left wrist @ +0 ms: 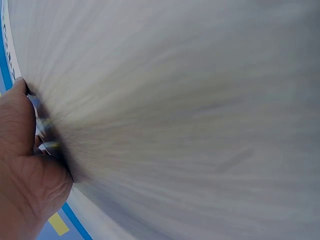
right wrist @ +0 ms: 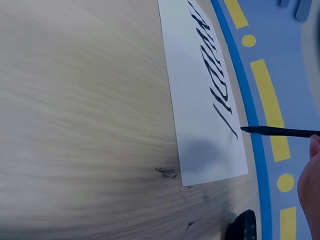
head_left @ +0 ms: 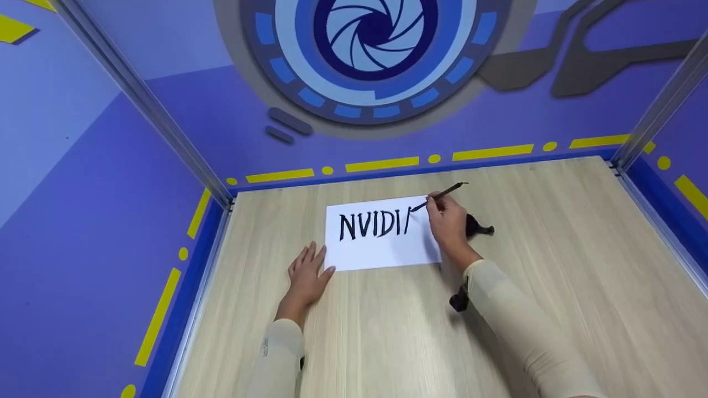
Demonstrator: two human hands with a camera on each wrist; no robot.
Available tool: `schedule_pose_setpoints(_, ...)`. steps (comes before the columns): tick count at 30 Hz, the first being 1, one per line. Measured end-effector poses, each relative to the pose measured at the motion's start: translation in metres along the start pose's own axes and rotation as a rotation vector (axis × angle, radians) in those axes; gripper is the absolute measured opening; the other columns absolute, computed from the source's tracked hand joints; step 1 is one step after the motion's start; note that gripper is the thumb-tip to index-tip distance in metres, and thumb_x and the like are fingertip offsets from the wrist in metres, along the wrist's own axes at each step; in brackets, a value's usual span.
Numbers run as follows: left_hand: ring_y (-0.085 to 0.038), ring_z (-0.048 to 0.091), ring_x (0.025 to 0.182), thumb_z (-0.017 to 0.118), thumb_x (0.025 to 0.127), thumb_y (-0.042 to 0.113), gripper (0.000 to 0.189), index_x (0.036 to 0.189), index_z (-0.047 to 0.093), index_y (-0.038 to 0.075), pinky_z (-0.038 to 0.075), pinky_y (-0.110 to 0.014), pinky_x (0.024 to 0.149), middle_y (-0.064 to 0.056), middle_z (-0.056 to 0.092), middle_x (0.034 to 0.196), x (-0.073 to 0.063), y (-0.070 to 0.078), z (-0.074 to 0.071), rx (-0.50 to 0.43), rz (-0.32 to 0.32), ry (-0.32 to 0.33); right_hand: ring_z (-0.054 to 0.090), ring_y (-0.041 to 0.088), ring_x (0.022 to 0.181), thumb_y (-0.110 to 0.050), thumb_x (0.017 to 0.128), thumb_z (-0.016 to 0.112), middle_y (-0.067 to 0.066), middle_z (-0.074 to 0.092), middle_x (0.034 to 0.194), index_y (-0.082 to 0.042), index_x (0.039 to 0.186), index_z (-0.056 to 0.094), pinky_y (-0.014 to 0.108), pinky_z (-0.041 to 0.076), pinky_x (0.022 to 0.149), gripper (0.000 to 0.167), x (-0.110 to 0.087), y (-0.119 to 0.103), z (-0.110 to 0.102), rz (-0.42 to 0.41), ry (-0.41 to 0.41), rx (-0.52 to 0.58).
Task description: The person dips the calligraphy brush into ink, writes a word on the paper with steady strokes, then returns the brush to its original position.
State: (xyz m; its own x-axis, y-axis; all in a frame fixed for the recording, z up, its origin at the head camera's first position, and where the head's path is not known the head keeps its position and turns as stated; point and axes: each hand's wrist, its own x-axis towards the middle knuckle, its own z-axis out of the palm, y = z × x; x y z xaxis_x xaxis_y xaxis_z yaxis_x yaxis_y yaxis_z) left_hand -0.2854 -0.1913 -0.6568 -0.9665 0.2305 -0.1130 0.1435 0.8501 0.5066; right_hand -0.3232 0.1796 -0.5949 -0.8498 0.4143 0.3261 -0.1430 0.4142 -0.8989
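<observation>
A white sheet of paper [head_left: 381, 257] lies on the wooden table, with black brushed letters reading "NVIDI" [head_left: 369, 224] and a slanted stroke after them. My right hand [head_left: 449, 221] pinches a slim dark brush [head_left: 449, 191] over the sheet's upper right part. In the head view the brush tip overlaps the top of the slanted stroke; the right wrist view shows the tip of the brush [right wrist: 275, 131] by the sheet's far edge. Spread out flat, my left hand [head_left: 308, 275] rests at the sheet's lower left corner, thumb at its edge.
Just right of my right hand sits a small black vessel [head_left: 477, 227] with a narrow projection, partly hidden by the hand. Dark smudges [right wrist: 167, 173] mark the table beside the paper. Blue and purple panels [head_left: 387, 149] with yellow dashes wall in the back and both sides.
</observation>
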Motion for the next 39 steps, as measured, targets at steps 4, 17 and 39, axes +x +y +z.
schedule_pose_setpoints(4,-0.039,0.01,0.169,0.054,0.11,0.048,0.068,0.17,0.032,0.022,0.008,-0.069,0.131,-0.011,0.013,0.182,0.001,-0.001,0.001,-0.001,0.003,0.003,0.075,0.029,0.094,-0.015,0.104,0.065,0.018,0.081,0.103,-0.002,0.112,0.078,0.036,0.057,0.086,0.02,-0.002,0.004,0.001,0.008,-0.024,-0.021)
schedule_pose_setpoints(17,-0.038,0.009,0.17,0.053,0.111,0.049,0.069,0.17,0.031,0.023,0.007,-0.067,0.132,-0.01,0.013,0.183,0.001,0.002,0.001,0.008,-0.017,-0.01,0.076,0.035,0.099,-0.016,0.105,0.064,0.02,0.081,0.107,-0.003,0.117,0.077,0.047,0.058,0.092,0.022,-0.003,0.012,0.004,0.006,-0.052,-0.047)
schedule_pose_setpoints(39,-0.038,0.009,0.17,0.053,0.111,0.048,0.068,0.17,0.031,0.022,0.007,-0.067,0.131,-0.01,0.013,0.183,0.0,-0.001,0.001,-0.005,-0.003,-0.004,0.076,0.035,0.094,-0.011,0.103,0.062,0.02,0.081,0.102,0.001,0.111,0.076,0.048,0.058,0.088,0.02,-0.003,0.007,0.007,-0.035,-0.037,-0.074)
